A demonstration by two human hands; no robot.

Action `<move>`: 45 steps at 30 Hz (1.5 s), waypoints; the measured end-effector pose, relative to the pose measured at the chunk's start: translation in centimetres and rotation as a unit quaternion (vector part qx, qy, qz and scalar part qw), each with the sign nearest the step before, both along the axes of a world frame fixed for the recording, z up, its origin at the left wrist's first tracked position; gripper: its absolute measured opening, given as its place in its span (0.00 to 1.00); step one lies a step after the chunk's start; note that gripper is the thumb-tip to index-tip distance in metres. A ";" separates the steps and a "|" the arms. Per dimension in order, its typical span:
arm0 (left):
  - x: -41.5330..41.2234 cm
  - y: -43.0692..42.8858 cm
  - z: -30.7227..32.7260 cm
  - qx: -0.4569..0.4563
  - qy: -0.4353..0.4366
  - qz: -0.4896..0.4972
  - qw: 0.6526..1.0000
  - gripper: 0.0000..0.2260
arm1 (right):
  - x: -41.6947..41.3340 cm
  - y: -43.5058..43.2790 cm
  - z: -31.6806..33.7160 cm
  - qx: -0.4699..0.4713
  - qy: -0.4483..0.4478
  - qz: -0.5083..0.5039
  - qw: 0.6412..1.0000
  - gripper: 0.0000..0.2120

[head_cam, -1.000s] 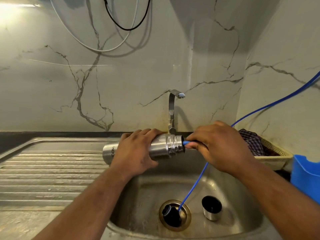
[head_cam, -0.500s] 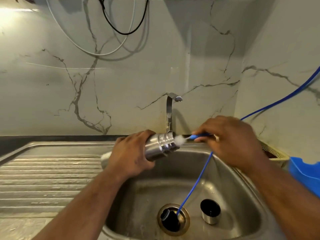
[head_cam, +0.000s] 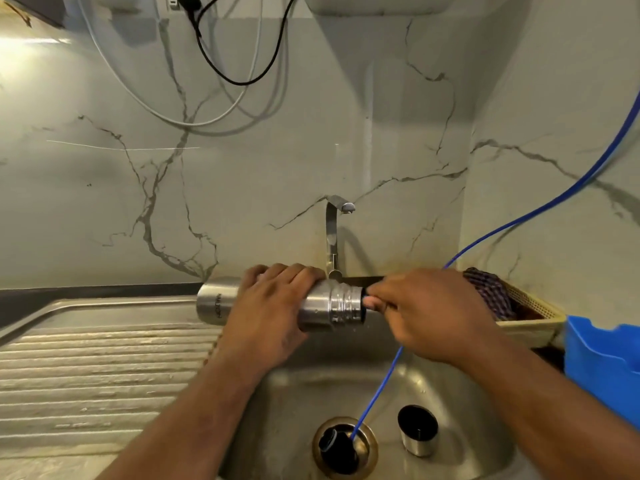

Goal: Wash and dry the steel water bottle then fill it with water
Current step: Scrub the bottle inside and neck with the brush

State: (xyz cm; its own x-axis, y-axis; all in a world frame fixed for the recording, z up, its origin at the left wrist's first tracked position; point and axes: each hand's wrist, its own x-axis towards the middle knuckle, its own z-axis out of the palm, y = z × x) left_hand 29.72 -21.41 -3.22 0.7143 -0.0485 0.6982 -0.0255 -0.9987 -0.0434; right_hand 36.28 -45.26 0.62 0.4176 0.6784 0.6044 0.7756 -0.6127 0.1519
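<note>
Head camera: the left hand [head_cam: 273, 306] grips a cylindrical steel water bottle [head_cam: 325, 306], level above the stainless sink [head_cam: 311, 386], mouth toward 3 o'clock. The right hand [head_cam: 429, 313] pinches a thin blue handle [head_cam: 365, 291] there.

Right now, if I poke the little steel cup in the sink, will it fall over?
Probably it tips easily: the steel cup is small and stands on the sink's sloping floor. Once down, its round side would likely roll toward the drain. Being metal, it probably wouldn't break.
</note>
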 end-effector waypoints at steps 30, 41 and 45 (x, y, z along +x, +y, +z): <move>0.7 0.5 -0.6 0.019 -0.022 -0.011 1.000 0.37 | -0.9 0.2 0.9 -0.028 -0.022 -0.047 0.998 0.12; 0.4 0.7 -0.6 -0.005 -0.038 -0.006 0.999 0.36 | -1.3 0.5 0.8 -0.041 0.006 -0.077 0.996 0.12; 0.7 0.7 -0.4 0.018 -0.050 0.011 0.999 0.39 | -0.8 0.3 1.2 0.011 0.115 -0.084 0.990 0.16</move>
State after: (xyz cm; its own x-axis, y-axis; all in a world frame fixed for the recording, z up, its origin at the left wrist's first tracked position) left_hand 30.40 -20.74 -3.63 0.6422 -0.0605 0.7641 0.0022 -0.9967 -0.0808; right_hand 35.50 -44.94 1.81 0.6525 0.5751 0.4934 0.6744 -0.7376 -0.0321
